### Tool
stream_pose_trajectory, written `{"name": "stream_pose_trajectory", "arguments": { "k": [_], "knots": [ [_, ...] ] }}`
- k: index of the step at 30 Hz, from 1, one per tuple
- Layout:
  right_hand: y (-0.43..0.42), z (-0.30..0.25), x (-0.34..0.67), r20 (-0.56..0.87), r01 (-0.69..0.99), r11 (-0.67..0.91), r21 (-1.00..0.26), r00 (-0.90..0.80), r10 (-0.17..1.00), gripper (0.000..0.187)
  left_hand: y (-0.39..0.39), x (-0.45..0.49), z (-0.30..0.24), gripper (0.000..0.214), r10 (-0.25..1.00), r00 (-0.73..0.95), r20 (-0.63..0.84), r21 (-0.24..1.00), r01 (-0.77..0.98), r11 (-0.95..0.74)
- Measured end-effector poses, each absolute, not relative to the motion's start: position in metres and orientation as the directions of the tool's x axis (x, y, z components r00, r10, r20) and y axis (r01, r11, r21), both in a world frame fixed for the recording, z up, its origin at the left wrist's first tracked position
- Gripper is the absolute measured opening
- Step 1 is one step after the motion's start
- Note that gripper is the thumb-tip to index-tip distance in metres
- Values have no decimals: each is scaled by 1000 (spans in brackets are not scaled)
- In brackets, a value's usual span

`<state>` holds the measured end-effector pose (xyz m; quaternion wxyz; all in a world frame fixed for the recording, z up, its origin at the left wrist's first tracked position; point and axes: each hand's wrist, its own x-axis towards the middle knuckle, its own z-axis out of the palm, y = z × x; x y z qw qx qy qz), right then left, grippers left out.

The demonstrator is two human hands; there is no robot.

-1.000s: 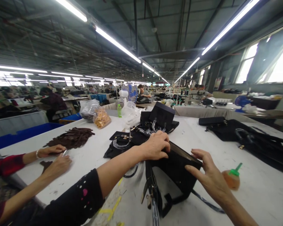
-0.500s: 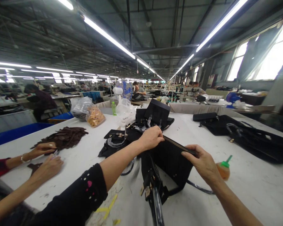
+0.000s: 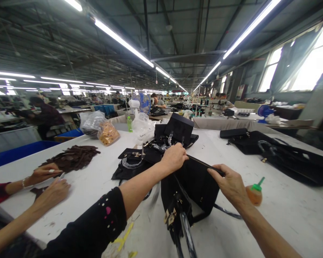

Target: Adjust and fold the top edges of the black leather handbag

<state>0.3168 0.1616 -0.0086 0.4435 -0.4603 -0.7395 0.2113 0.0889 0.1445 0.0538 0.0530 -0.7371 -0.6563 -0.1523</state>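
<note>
A black handbag stands on the white table in front of me, its front part with gold-coloured metal fittings hanging toward me. My left hand pinches the far left end of the bag's top edge. At the right end of that edge, my right hand grips with the thumb on the near side and the fingers behind. A plastic-wrapped handle hangs down at the near side. Just beyond my left hand lies a pile of black bags. The inside of the bag is mostly hidden.
A glue bottle with a green cap stands right of my right hand. More black bags lie at the right. At the left, a co-worker's hands work beside brown strips. A white table carries everything.
The bag's front part with the metal fittings and wrapped handle has swung slightly right and opened toward me. Both my hands keep their hold on the top edge, nearly unmoved.
</note>
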Motion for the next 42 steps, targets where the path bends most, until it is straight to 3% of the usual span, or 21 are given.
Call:
{"name": "stream_pose_trajectory", "arguments": {
  "k": [18, 23, 31, 42],
  "knots": [
    [164, -15, 312, 582, 613, 595, -519, -256, 772, 26, 142, 98, 57, 31, 966, 50, 253, 39, 997, -62],
    [163, -5, 313, 529, 702, 567, -432, -312, 789, 26, 143, 101, 57, 33, 967, 28, 253, 37, 999, -39],
    [157, 32, 283, 420, 828, 541, -147, -443, 792, 20, 144, 102, 54, 32, 959, 7, 282, 38, 999, -19],
    [169, 36, 275, 286, 867, 481, -128, -432, 855, 22, 142, 94, 58, 22, 960, -33, 279, 120, 993, -1]
  ]
}}
